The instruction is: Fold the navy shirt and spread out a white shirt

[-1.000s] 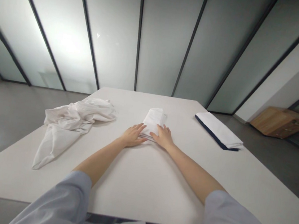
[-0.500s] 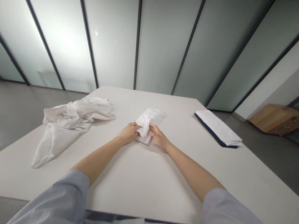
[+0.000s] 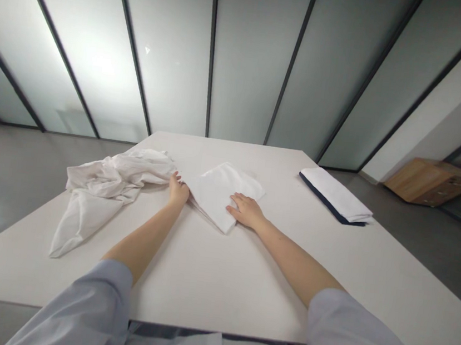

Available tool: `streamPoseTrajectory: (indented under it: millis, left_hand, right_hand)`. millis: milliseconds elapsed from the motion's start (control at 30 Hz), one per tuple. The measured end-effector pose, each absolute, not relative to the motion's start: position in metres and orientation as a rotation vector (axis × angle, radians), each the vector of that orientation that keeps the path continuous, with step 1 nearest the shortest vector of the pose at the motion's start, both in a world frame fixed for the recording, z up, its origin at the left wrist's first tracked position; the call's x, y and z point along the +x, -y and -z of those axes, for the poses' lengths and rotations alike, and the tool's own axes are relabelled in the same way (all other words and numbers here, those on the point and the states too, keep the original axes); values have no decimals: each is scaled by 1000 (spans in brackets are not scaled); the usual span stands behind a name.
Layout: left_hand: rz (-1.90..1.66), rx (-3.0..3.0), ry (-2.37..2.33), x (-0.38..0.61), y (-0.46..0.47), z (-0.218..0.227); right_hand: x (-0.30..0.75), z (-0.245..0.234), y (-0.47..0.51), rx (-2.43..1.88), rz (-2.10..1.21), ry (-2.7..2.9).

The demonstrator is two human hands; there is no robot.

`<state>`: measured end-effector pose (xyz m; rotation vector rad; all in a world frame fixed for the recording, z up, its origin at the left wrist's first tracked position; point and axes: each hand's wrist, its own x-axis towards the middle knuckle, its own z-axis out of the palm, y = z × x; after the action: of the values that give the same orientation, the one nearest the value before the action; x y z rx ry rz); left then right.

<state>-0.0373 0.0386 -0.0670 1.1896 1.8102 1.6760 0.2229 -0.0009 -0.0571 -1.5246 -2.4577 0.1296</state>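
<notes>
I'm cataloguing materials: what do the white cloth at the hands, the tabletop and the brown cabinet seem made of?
White cloth: thin-looking matte fabric, perhaps cotton; it lies in soft, flat layers. Tabletop: probably laminate, smooth, matte and evenly pale. Cabinet: wood or wood-look veneer, matte-looking, with brown, grain-like streaks.

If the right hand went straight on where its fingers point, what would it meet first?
Probably the middle white cloth, directly under the right hand; exact contact is hard to judge.
</notes>
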Motion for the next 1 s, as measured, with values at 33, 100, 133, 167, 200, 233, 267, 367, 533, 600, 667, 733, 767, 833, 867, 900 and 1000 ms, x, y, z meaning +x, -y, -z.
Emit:
streamPoseTrajectory:
  millis: [33, 100, 133, 167, 200, 233, 267, 367, 533, 600, 667, 733, 767, 833, 867, 900, 1000]
  left_hand:
    - [-1693, 1289, -1889, -41, -37, 64]
    - [-1629, 1613, -1939, -42, -31, 58]
    - [-1525, 1821, -1910, -40, -26, 55]
    - [-1376, 2036, -1859, -36, -20, 53]
    - [-1194, 2243, -1790, -31, -15, 51]
    - [-1004, 2423, -1720, -25, -9, 50]
    - [-829, 2566, -1664, -20, -4, 49]
    - [-507, 2785, -1602, -10, 5, 48]
    - [-392, 2840, -1592, -6, 6, 44]
    - [-377, 2849, -1628, -1, 5, 43]
    - [-359, 2811, -1670, 5, 5, 41]
    - [-402, 2667, -1695, 9, 4, 41]
    - [-492, 2528, -1711, 10, 2, 41]
    - [-723, 2197, -1743, 8, -2, 42]
    - [-841, 2039, -1748, 6, -5, 43]
    - [-972, 1881, -1730, 2, -8, 43]
    - [-1330, 1272, -1579, -9, -21, 42]
  right_hand:
    - [223, 54, 2, -1567, -113, 2452]
    - [223, 50, 2, -1636, -82, 2428]
    - [224, 48, 2, -1662, -72, 2415]
    - [226, 48, 1, -1676, -65, 2404]
    - [228, 48, -1, -1678, -62, 2397]
    - [231, 49, -3, -1666, -64, 2392]
    - [234, 50, -5, -1644, -70, 2386]
    - [244, 56, -13, -1564, -119, 2343]
    - [250, 62, -19, -1477, -185, 2265]
    - [248, 63, -18, -1432, -204, 2268]
    - [246, 64, -18, -1391, -230, 2255]
    - [247, 64, -20, -1369, -233, 2176]
    - [248, 64, -21, -1359, -208, 2107]
    - [255, 65, -27, -1341, -92, 1913]
    - [259, 65, -29, -1332, -14, 1801]
    - [264, 65, -32, -1327, 62, 1694]
    - [277, 67, -39, -1337, 187, 1535]
